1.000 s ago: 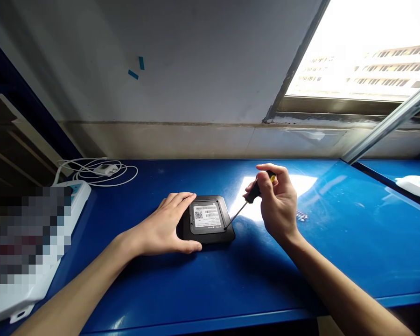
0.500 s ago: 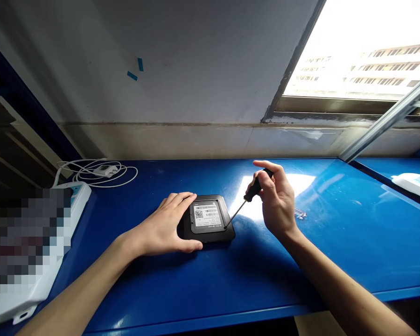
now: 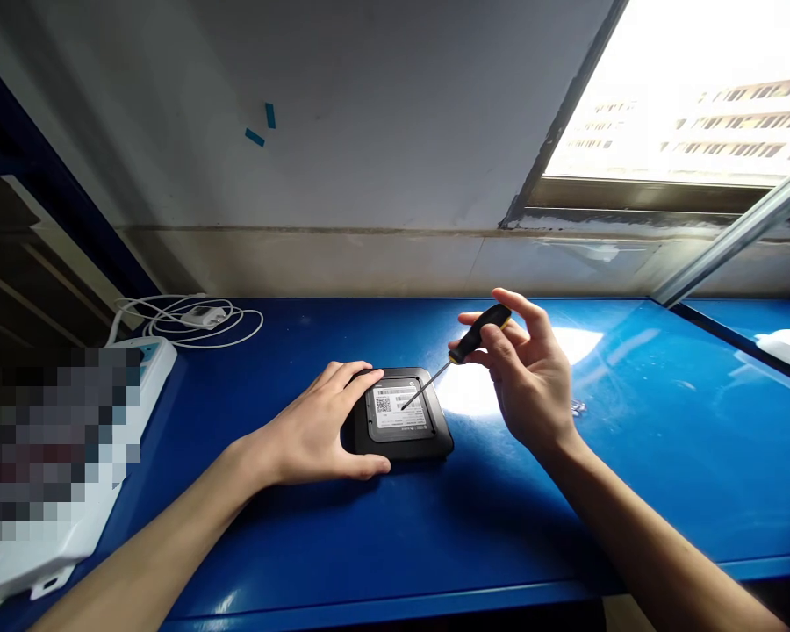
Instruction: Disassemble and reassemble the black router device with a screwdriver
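Observation:
A square black electronic device point(image 3: 405, 448) with rounded corners lies on the blue table point(image 3: 369, 544), its white barcode label point(image 3: 388, 420) facing up. My left hand point(image 3: 309, 430) grips its left side, thumb along the near edge and fingers on the far edge. Between the thumb and fingers of my right hand point(image 3: 533, 377) is a screwdriver point(image 3: 479, 335) with a black and yellow handle. Its thin shaft slants down to the left, and the tip appears over the label. Whether the tip touches the label I cannot tell.
Small shiny pieces point(image 3: 578, 408) lie just right of my right wrist, partly hidden. At the left stands a white machine point(image 3: 132, 412), partly blurred out, with a coiled white cable point(image 3: 201, 316) behind it. A wall point(image 3: 369, 132) rises behind the table.
The screwdriver tip has left the device's near right corner and moved left and up over the label. My right hand's fingers have spread more around the handle. My left hand keeps its grip.

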Available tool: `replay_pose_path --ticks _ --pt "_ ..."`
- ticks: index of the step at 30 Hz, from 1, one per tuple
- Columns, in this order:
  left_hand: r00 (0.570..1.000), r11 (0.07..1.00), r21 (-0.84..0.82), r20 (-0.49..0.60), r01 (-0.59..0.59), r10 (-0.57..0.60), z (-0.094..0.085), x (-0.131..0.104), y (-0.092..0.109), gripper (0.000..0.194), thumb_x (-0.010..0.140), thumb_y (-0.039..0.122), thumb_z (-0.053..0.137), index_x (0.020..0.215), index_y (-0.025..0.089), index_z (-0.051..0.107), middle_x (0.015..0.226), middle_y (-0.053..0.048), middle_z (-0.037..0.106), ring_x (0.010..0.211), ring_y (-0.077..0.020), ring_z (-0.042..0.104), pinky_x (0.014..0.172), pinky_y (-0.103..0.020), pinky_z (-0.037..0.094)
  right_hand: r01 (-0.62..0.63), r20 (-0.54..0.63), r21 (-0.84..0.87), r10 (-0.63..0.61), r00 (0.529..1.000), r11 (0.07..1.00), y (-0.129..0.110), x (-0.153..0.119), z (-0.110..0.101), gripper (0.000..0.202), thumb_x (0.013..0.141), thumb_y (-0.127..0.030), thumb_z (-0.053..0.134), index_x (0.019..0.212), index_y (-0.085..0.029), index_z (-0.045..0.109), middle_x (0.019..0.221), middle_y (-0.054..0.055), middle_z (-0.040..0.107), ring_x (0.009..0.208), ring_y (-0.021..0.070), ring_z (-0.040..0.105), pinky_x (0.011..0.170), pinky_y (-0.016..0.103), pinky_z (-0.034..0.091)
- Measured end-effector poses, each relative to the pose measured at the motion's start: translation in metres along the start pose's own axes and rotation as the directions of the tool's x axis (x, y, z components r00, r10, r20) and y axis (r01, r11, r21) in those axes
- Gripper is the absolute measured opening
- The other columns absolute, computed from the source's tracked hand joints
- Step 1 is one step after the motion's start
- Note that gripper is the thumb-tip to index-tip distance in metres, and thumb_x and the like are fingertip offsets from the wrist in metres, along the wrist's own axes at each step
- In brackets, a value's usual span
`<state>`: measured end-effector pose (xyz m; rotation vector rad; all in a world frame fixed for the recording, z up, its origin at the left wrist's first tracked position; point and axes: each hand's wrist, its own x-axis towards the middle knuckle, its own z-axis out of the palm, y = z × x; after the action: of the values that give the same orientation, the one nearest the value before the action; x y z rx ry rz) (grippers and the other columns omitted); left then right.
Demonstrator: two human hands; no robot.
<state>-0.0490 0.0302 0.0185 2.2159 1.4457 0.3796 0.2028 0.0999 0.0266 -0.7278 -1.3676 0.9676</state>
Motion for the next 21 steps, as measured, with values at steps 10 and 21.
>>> replay_pose_path --ticks 10,21 --pt "0.999 0.999 0.007 0.003 -0.045 0.045 0.007 0.004 0.003 0.103 0.075 0.062 0.082 0.158 0.018 0.039 0.162 -0.018 0.039 0.148 -0.0394 0.034 0.122 -0.058 0.038 0.019 0.18 0.021 -0.022 0.983 1.0 0.0 -0.014 0.016 0.032 0.097 -0.031 0.069 0.128 -0.034 0.059 0.107 -0.001 0.075 0.081 0.0144 0.078 0.075 0.031 0.068" --pt "0.998 0.997 -0.041 -0.024 -0.064 0.063 0.005 0.003 0.002 0.103 0.073 0.066 0.083 0.157 0.022 0.042 0.161 -0.016 0.041 0.148 -0.0411 0.036 0.121 -0.06 0.039 -0.022 0.027 -0.194 0.027 0.999 0.981 0.004 -0.011 0.01 0.033 0.096 -0.048 0.066 0.123 -0.028 0.069 0.091 0.001 0.072 0.075 0.0159 0.074 0.069 0.034 0.068"
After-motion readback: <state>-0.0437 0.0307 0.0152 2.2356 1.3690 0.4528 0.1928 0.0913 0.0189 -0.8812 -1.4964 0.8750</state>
